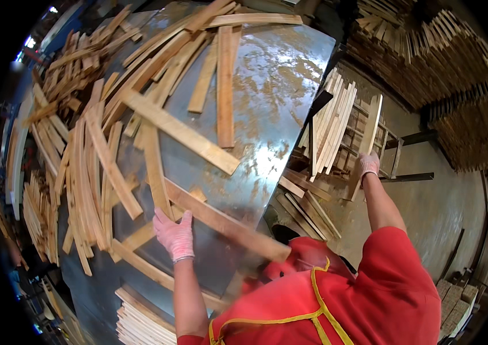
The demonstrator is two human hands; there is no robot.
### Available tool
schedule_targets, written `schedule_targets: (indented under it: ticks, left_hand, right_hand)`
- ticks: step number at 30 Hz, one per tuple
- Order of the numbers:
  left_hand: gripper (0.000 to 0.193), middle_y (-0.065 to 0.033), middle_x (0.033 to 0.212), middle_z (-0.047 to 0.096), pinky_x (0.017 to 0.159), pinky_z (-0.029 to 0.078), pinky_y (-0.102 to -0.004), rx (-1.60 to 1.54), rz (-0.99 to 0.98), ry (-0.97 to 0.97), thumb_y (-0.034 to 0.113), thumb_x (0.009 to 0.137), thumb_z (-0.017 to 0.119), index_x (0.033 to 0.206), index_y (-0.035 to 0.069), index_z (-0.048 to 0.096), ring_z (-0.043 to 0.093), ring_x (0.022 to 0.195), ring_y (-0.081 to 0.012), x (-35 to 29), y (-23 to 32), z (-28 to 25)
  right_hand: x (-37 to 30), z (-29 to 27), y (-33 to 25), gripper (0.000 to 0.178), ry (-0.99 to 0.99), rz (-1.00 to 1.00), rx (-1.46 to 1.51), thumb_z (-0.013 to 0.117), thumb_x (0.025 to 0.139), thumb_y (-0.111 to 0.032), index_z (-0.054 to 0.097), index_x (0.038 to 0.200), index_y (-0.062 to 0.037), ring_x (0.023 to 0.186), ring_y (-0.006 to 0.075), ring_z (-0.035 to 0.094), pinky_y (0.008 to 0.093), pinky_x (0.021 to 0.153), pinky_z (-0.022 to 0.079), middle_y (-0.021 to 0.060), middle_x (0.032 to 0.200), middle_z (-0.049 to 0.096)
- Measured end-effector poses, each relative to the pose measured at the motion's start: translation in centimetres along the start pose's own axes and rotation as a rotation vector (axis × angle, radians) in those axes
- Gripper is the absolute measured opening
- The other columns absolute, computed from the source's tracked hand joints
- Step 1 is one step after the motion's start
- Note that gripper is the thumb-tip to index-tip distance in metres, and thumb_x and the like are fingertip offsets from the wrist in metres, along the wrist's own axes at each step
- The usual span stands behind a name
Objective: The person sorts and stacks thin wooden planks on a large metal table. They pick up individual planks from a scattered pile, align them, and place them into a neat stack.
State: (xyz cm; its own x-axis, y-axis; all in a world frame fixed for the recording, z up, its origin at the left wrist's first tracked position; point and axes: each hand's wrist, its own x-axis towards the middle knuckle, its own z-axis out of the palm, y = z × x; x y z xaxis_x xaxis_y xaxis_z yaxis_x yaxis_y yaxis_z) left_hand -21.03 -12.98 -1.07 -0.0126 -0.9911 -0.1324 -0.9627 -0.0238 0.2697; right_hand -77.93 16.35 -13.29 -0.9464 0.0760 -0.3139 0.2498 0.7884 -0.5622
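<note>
- The metal bench (273,75) has a straight right edge that runs from its far corner back toward the person, and its surface shows most widely at the far right, streaked with brown marks
- Across the left and middle of the bench, loose boards (89,172) lie crossed at many angles, with only small gaps of metal between them
- A reddish board (221,218) slants over the near part, its blurred right end close to the person's red clothing (324,310)
- A stack of pale boards (140,325) sits at the near left, beside the left forearm
- Past the right edge stands a metal rack (395,161) bearing a row of pale planks (336,126); floor (456,210) stretches to its right, up to tall wood stacks (428,57) at the far right
- The right hand (369,165), in a pinkish glove, is clamped on the held plank (371,126), which is over the rack, right of the row; whether it touches the rack I cannot tell
- The left hand (174,237), gloved likewise, is at the near end of a narrow board (155,167), thumb apart from the fingers; whether it grips the wood I cannot tell
</note>
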Motion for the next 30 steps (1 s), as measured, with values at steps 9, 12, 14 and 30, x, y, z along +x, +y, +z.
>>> schedule_targets:
  ticks: [9, 12, 14, 30]
  left_hand:
    - [0.091, -0.0208, 0.155, 0.052, 0.121, 0.036, -0.0489, 0.194, 0.018, 0.109, 0.045, 0.091, 0.077, 0.163, 0.006, 0.037, 0.046, 0.145, -0.0383, 1.1, -0.7, 4.2]
    - [0.084, -0.0211, 0.148, 0.058, 0.118, 0.039, -0.0474, 0.158, 0.048, 0.11, 0.033, 0.089, 0.08, 0.159, 0.006, 0.043, 0.051, 0.139, -0.0387, 1.2, -0.6, 3.3]
    - [0.081, -0.0219, 0.144, 0.061, 0.115, 0.043, -0.0473, 0.104, 0.047, 0.153, 0.023, 0.085, 0.083, 0.156, 0.006, 0.048, 0.054, 0.135, -0.0397, 1.0, -0.3, 3.0]
    - [0.092, -0.024, 0.143, 0.056, 0.108, 0.049, -0.0487, 0.031, -0.168, -0.055, 0.014, 0.084, 0.075, 0.165, 0.013, 0.034, 0.06, 0.127, -0.0447, -4.1, -3.9, -0.3]
  right_hand:
    - [5.1, 8.6, 0.7, 0.054, -0.438, -0.058, -0.064, 0.068, 0.093, -0.026, 0.055, 0.138, 0.0016, 0.127, 0.0395, 0.065, 0.0455, 0.103, 0.052, 0.0293, 0.138, 0.064]
    - [0.6, 8.5, -2.7, 0.068, -0.2, -0.403, -0.284, 0.068, 0.096, -0.033, 0.047, 0.151, 0.001, 0.129, 0.0375, 0.064, 0.0453, 0.107, 0.052, 0.0275, 0.144, 0.062]
    - [-3.4, 8.5, -6.5, 0.086, -0.291, -0.401, -0.293, 0.068, 0.095, -0.046, 0.038, 0.161, 0.0012, 0.133, 0.0379, 0.062, 0.0437, 0.115, 0.048, 0.0295, 0.15, 0.057]
    - [-9.0, 1.2, 5.2, 0.04, -0.135, -0.201, 0.254, 0.061, 0.095, -0.022, 0.07, 0.125, 0.0017, 0.108, 0.0244, 0.071, 0.0348, 0.099, 0.052, 0.0185, 0.113, 0.075]
